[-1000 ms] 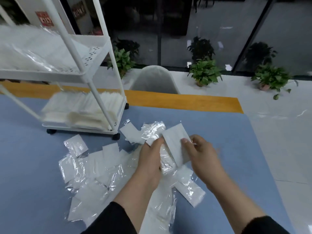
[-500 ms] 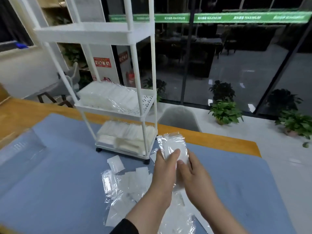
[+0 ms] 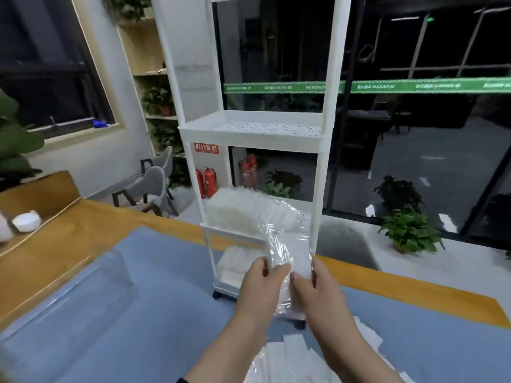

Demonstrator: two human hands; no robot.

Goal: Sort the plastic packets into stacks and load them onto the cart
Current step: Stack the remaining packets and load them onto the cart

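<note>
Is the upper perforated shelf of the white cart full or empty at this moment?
Empty. The upper perforated shelf shows only its bare dotted surface, while the shelf below holds stacked packets.

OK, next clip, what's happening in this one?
A person is holding a small stack of plastic packets upright in both hands, the left hand and right hand gripping its lower end, right in front of a white cart standing on the blue table. The cart's two lower shelves already hold packets; the shelf above them looks bare. More loose packets lie on the table below the hands.
</note>
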